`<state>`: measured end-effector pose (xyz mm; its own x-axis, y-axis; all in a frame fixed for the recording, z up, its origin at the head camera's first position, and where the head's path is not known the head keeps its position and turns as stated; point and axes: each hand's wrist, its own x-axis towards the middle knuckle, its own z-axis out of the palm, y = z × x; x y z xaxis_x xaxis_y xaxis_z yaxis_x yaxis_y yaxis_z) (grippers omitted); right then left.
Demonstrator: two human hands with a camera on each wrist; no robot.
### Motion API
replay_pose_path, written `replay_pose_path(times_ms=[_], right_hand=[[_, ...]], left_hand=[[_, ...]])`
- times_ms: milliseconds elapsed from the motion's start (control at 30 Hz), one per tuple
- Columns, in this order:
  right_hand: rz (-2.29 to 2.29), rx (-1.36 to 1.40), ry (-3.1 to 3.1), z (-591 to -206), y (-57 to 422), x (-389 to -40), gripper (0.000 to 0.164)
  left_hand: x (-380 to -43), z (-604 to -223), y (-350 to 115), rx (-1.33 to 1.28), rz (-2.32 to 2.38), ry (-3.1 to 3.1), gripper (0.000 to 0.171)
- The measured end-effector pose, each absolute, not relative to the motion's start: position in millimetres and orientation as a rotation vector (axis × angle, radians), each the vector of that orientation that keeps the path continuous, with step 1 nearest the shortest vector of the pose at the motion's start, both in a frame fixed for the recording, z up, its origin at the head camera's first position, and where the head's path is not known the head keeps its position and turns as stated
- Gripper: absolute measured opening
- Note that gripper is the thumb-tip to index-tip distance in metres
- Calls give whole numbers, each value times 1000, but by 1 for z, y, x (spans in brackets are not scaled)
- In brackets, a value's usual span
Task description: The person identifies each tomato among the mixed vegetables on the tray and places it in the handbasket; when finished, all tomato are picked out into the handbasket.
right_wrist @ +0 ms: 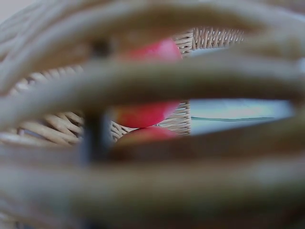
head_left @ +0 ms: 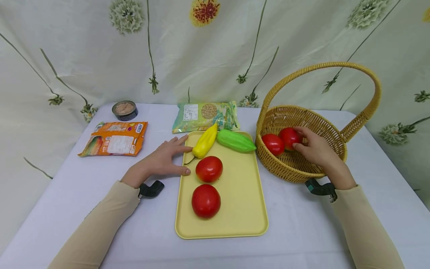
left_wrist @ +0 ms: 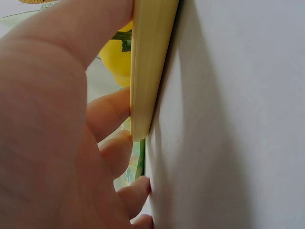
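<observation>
At the left edge of the yellow tray (head_left: 240, 194), my left hand (head_left: 164, 158) is spread, with thumb and fingertips at the rim (left_wrist: 150, 62). Close to its index finger lies a yellow pepper (head_left: 205, 142), its stem toward the thumb. Two tomatoes (head_left: 209, 169) sit in the tray, one in front of the other, and a green pepper (head_left: 236, 141) lies across its far right corner. Inside the wicker basket (head_left: 302, 175), my right hand (head_left: 315, 147) grips a tomato (head_left: 288, 137) between thumb and fingers. Another tomato (head_left: 273, 144) touches it on the left. Blurred wicker strands cover most of the right wrist view.
Behind the tray lies a green patterned packet (head_left: 206, 116). An orange packet (head_left: 115, 139) and an opened can (head_left: 125, 110) stand at the back left. The basket's tall handle (head_left: 322, 66) arches over its opening. A floral cloth (head_left: 215, 48) hangs behind the table.
</observation>
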<state>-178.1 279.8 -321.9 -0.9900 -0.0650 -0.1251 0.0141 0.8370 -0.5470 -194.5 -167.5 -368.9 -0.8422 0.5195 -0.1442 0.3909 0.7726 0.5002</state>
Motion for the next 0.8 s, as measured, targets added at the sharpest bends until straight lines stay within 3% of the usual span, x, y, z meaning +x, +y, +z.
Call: replay_pose_path(times_ms=[800], right_hand=[[-874,-44,2892,-316,282,-173,68]], left_hand=[[-194,-369,-169,713,681,2695,76]])
